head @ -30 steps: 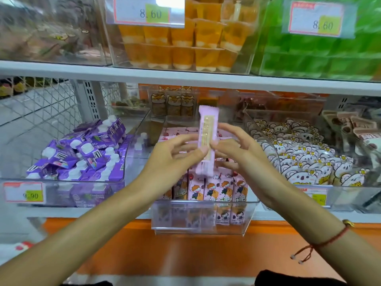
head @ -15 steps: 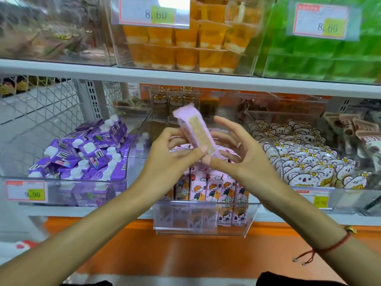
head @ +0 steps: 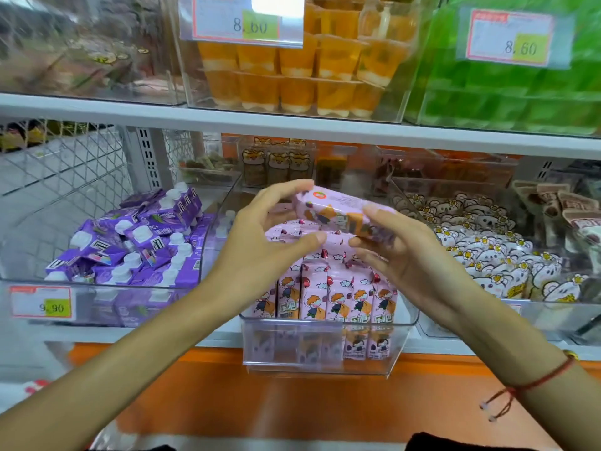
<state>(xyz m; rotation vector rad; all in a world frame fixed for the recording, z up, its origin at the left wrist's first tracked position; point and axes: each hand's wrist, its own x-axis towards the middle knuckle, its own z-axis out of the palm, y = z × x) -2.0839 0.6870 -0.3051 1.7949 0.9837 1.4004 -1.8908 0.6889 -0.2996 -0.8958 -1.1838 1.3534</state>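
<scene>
Head view showed the pink, oblong, glossy-wrapped snack pack (head: 341, 213) held almost level just above the clear plastic shelf bin (head: 292, 321) of matching packs, its long axis running left to right. The left hand (head: 260, 242) pinched its left end and the right hand (head: 409, 255) its right end, thumb on top. Its underside was hidden and its print blurred.

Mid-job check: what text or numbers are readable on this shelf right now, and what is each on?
"8.60": price tag over the orange jelly cups.
"8.60": second price tag on the green bin.
"9.90": third price tag below the purple pouches.
Pink pack in hand: print too blurred to read.
Small print on all tags: unreadable.
</scene>
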